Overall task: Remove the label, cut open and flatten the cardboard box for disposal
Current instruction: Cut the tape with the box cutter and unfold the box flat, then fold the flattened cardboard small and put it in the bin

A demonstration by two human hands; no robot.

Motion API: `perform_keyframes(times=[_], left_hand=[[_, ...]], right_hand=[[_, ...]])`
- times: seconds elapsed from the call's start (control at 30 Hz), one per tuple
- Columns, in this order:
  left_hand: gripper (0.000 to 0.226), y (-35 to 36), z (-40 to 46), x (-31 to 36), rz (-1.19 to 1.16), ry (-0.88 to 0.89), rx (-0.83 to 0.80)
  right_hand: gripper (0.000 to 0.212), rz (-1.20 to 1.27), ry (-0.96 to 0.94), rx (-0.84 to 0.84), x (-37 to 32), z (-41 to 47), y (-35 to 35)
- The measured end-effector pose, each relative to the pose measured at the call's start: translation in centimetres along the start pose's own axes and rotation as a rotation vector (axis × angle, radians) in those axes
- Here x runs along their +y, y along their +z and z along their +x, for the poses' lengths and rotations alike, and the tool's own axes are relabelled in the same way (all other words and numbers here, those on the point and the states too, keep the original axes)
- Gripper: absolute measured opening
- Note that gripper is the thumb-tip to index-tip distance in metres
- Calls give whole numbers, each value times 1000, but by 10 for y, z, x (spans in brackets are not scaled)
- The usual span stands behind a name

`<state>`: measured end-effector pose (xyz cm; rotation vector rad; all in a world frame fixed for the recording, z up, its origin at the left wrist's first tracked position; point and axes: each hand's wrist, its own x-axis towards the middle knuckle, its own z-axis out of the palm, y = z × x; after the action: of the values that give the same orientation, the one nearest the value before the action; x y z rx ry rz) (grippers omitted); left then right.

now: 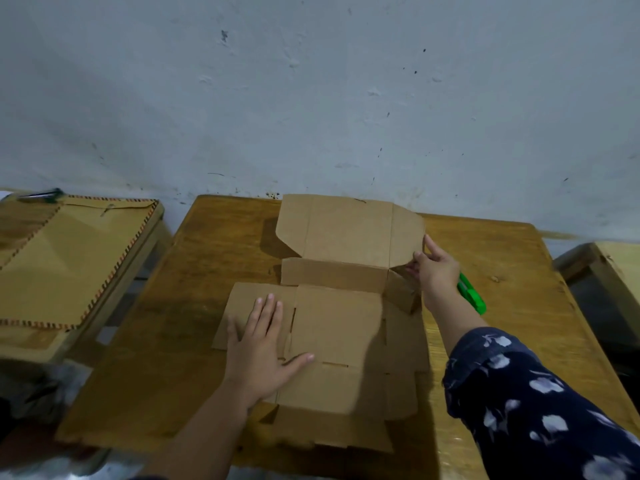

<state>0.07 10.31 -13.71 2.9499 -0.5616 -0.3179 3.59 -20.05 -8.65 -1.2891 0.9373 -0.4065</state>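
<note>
box: the brown unfolded cardboard box (337, 327) lies mid-table, long axis running from the near edge to the far edge by the wall.
my left hand (265, 355): fingers straight, spread, pressing the left panel flat.
my right hand (437, 268): fingers pinching the far right flap, tilted up.
beside: green plastic cutter (471, 299) on the wooden table (502, 271), just right of my right wrist.

wooden table (512, 271), cardboard box (339, 327), green cutter (471, 296)
</note>
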Motion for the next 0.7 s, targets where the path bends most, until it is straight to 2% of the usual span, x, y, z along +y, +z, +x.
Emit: perform_keyframes(times=[0.3,0.5,0.6,0.7], left_hand=[[114,-2,48,18,37,-83,-53],[114,-7,71,26,-23,-128,-72],[113,-20,74,25,-263,-199,-10],[100,-45,89,22,-533,-240,199]], right_hand=[[47,-90,-51,-62,-17,8,2],[45,-185,-106,31,-2,11,-4],[44,-205,-128,44,0,14,-3],[44,-234,-155,51,1,13,-2]])
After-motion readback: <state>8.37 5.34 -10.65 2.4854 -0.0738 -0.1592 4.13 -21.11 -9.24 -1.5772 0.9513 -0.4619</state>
